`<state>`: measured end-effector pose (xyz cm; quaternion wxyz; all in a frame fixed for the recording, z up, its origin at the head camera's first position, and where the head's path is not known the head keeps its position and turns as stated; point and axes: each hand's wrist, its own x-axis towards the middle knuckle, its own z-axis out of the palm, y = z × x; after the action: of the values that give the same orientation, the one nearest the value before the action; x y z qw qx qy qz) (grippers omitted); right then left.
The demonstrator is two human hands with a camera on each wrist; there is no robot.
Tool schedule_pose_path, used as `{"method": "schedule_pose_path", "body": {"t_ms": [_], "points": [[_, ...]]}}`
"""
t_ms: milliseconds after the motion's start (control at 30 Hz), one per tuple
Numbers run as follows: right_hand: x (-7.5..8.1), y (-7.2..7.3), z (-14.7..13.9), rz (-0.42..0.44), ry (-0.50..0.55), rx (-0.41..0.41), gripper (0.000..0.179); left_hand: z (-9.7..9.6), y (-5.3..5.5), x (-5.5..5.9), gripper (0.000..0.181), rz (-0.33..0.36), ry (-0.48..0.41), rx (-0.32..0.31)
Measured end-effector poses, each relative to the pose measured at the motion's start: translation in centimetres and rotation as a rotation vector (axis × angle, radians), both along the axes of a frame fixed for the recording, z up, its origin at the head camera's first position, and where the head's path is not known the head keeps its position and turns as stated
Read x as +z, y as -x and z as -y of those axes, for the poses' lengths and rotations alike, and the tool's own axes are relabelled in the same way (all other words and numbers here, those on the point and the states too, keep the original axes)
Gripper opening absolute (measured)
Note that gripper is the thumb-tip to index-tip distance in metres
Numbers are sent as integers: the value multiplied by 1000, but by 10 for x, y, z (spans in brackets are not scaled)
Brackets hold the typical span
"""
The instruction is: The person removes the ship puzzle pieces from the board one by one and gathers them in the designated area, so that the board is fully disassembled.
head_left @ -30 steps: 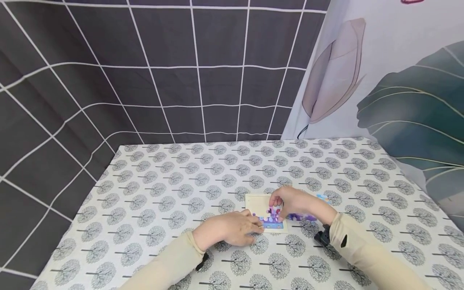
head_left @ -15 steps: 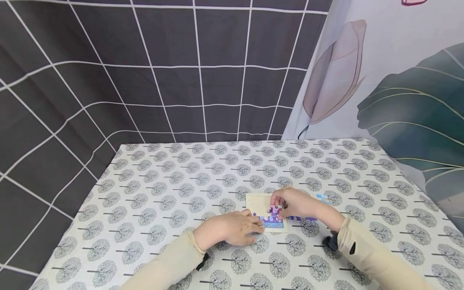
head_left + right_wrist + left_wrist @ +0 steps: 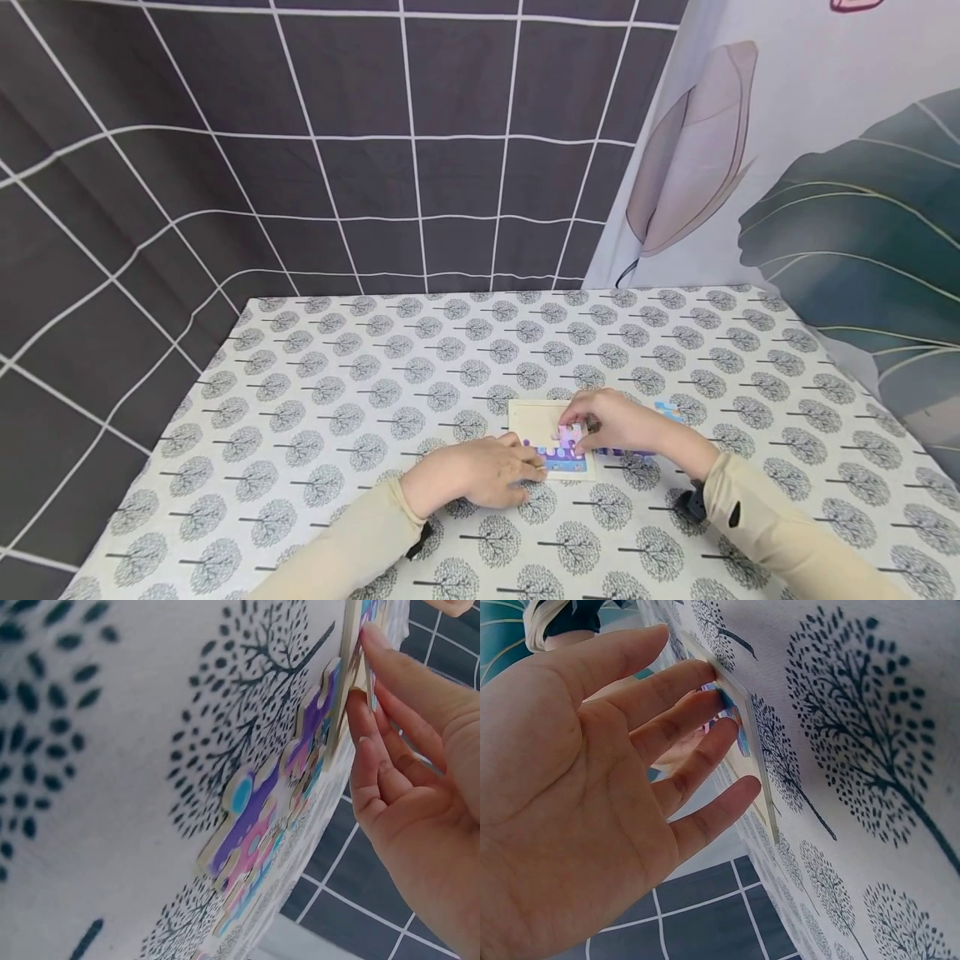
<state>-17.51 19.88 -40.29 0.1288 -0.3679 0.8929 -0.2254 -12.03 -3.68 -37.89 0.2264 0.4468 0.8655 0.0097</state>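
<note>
A pale wooden puzzle tray (image 3: pixel 531 421) lies on the table, with joined purple and blue pieces along its near side. My right hand (image 3: pixel 611 422) pinches a pink puzzle piece (image 3: pixel 572 434) between thumb and fingers at the tray's right side. In the right wrist view, the thumb and fingertips of the right hand (image 3: pixel 427 742) meet at the tray's edge (image 3: pixel 343 690), and the piece is mostly hidden. My left hand (image 3: pixel 491 473) rests on the tray's near left edge. Its fingers (image 3: pixel 705 754) extend loosely over that edge in the left wrist view, holding nothing.
Loose purple puzzle pieces (image 3: pixel 255 817) lie just right of the tray, partly behind the right forearm. A light blue piece (image 3: pixel 667 410) lies farther back. The cloth (image 3: pixel 375 500) carries a tree print. A dark gridded curtain (image 3: pixel 337 150) hangs behind the table.
The piece in my right hand has turned a little among the fingers and now shows mostly pink. My right wrist has shifted slightly right. The left hand stays in place.
</note>
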Motion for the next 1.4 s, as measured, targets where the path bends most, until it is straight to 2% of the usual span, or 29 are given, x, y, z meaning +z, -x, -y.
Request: {"method": "schedule_pose_path", "body": {"t_ms": [233,533,900,1200,1300,1400], "points": [[-5,-2,-3,-96,24,51,34,0,0,-1,44,1,-3,4],[2,-10,-9,-221,119,30,35,1,1,-3,44,6,-23,-3],[9,-19,-26,-279,173,12,31,1,0,-2,44,9,-13,0],[13,-30,-47,-256,105,-115,36,1,1,-3,44,9,-17,-11],[12,-32,-51,-279,107,-125,36,1,1,-3,44,6,-9,-10],[10,-33,-56,-330,132,-98,35,1,0,-3,44,3,-8,-4]]}}
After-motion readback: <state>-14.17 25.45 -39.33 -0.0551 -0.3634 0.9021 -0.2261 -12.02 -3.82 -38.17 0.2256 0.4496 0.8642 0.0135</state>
